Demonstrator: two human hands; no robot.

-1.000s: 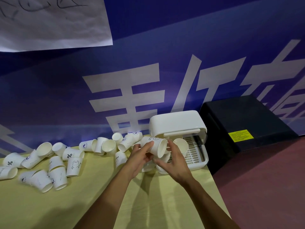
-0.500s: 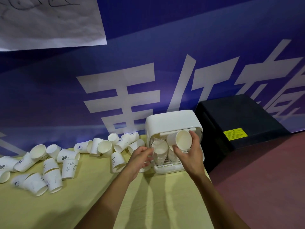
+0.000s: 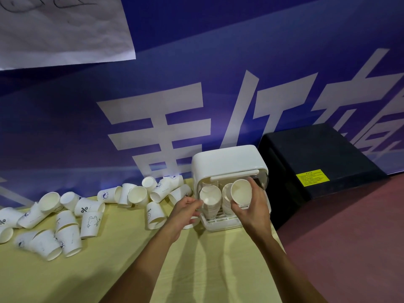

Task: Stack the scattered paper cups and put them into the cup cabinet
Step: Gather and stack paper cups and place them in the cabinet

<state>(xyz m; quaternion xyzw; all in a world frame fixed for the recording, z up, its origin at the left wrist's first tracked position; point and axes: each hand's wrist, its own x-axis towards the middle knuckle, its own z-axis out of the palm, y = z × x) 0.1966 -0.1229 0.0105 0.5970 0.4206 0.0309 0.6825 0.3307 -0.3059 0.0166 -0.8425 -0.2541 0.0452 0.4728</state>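
Note:
A white cup cabinet (image 3: 227,160) stands on the yellow table (image 3: 109,270) with its front cover raised. Inside it a stack of paper cups (image 3: 210,200) leans at the left, and a second stack (image 3: 226,200) stands beside it. My right hand (image 3: 251,208) grips a single paper cup (image 3: 241,191) at the cabinet's opening, its mouth facing me. My left hand (image 3: 185,212) has its fingertips at the left stack's rim. Several loose cups (image 3: 91,224) lie scattered over the table to the left.
A black box (image 3: 317,162) with a yellow label stands right of the cabinet, off the table's right edge. A blue banner wall (image 3: 218,73) runs behind everything, with a white paper sheet (image 3: 61,29) hung at the top left. One cup (image 3: 155,215) stands upside down near my left hand.
The stack that my hands carried a second ago now stands inside the cabinet. My right hand has brought the single cup into the opening, and my left hand stays at the stack.

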